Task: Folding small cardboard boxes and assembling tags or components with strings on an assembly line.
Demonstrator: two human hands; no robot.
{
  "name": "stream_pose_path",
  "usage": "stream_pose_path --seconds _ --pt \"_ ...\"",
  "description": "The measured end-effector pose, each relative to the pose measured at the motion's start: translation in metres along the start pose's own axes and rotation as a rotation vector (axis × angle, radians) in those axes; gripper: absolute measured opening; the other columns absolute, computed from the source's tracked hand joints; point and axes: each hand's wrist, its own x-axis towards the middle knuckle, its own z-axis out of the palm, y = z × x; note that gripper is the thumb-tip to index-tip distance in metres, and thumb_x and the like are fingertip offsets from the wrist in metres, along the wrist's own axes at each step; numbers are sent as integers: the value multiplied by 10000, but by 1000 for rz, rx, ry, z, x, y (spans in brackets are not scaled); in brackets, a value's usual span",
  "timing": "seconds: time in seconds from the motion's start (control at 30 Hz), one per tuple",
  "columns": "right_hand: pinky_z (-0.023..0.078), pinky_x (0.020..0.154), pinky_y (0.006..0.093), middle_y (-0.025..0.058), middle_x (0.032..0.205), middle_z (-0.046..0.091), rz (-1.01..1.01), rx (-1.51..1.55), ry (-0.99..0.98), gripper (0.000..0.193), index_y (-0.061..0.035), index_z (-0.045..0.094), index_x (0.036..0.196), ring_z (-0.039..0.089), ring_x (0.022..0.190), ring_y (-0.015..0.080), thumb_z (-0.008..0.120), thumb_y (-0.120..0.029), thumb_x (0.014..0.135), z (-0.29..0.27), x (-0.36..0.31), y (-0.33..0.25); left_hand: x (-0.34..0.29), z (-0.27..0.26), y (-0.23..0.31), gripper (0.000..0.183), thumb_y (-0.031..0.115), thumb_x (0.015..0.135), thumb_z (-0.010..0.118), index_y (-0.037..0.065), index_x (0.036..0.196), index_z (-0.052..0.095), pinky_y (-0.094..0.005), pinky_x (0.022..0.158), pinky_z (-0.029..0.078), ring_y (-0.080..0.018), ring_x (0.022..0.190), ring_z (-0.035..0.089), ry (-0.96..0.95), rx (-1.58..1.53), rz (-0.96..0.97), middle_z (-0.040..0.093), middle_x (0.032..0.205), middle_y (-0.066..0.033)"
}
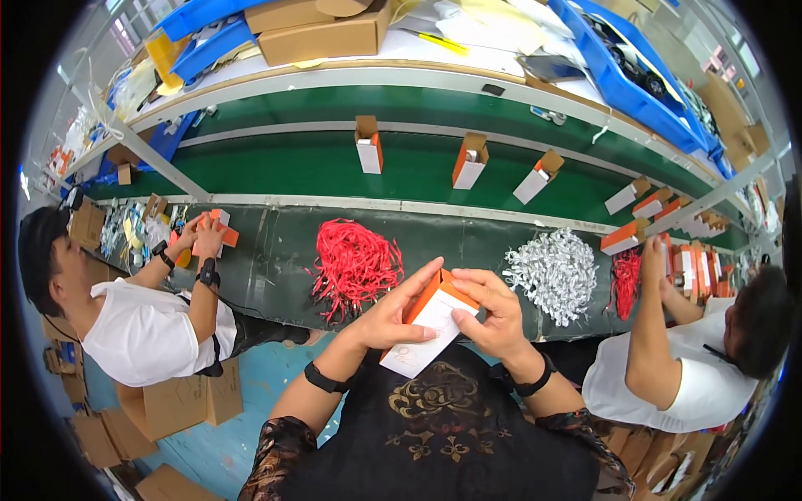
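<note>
Between my two hands, above the near edge of the dark bench, I hold a small white and orange carton (pixel 422 334), tilted with its upper end to the right. My left hand (pixel 391 317) grips its left side, the thumb lying across the white face. On the other side my right hand (pixel 493 316) presses its thumb on the white face, with fingers at the orange upper end. Whether that end is closed cannot be made out. A heap of red cords (pixel 355 263) lies just beyond my left hand. Beyond my right hand is a pile of white twist-tied bundles (pixel 551 275).
Open-topped cartons (pixel 368 150) stand on the green conveyor (pixel 284 163) behind the bench. A shelf above carries blue trays (pixel 626 67) and a brown box (pixel 322 37). Co-workers sit at left (pixel 159 326) and right (pixel 668 367), both handling cartons. Cardboard boxes (pixel 180 405) stand on the floor.
</note>
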Motion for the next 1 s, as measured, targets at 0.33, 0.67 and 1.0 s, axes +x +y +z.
stream_pose_path --seconds 0.33,0.67,1.0 --pt "478 945 335 195 1282 570 5 66 -88 431 15 650 1219 591 1137 254 725 -8 796 24 9 15 -17 -21 -15 993 74 784 721 20 1559 102 -354 1147 273 -199 1405 332 85 -40 68 321 1534 -119" --pt "474 981 338 174 1441 464 394 355 -42 643 -9 421 1445 497 1281 242 690 -79 865 35 28 48 -80 -43 -55 902 182 778 778 7 1508 279 -351 1137 283 -185 1358 381 253 4 -111 432 1449 -99" --pt "535 801 347 160 1045 676 620 -518 -273 416 -22 636 1185 677 913 275 749 -167 812 19 -64 127 -124 -235 -86 817 164 770 743 -17 1451 329 -465 958 459 -443 1127 556 1310 1237 -344 555 1219 -279"
